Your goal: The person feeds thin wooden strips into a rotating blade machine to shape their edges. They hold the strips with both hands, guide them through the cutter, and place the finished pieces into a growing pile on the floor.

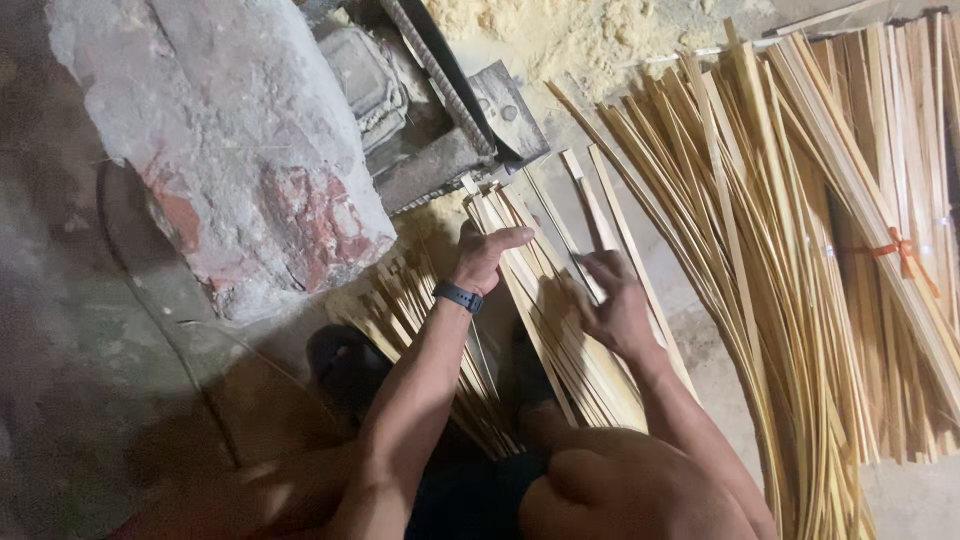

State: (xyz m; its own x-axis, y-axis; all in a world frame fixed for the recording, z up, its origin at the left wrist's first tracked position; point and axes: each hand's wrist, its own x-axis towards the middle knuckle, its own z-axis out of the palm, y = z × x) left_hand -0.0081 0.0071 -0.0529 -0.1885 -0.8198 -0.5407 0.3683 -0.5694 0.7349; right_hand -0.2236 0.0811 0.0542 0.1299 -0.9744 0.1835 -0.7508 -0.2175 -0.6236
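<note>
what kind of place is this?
Likely a small, rough workshop for splitting bamboo or wood into strips, worked on the floor. Signs: big piles of pale strips, sawdust by a grimy cutting machine, and a worn brick-and-plaster block. Both hands, left and right, rest on a strip stack.

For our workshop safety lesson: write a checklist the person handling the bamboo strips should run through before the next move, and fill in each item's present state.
1. Left hand rests flat on the stack of strips: ok.
2. Right hand grips a single strip: ok.
3. Both hands away from the machine: ok, though the left is the nearer one.
4. Machine running or stopped: cannot tell.
5. Loose pile of strips lies apart from the stack in hand: ok.
6. Tied bundle held by its orange tie: ok.
</note>
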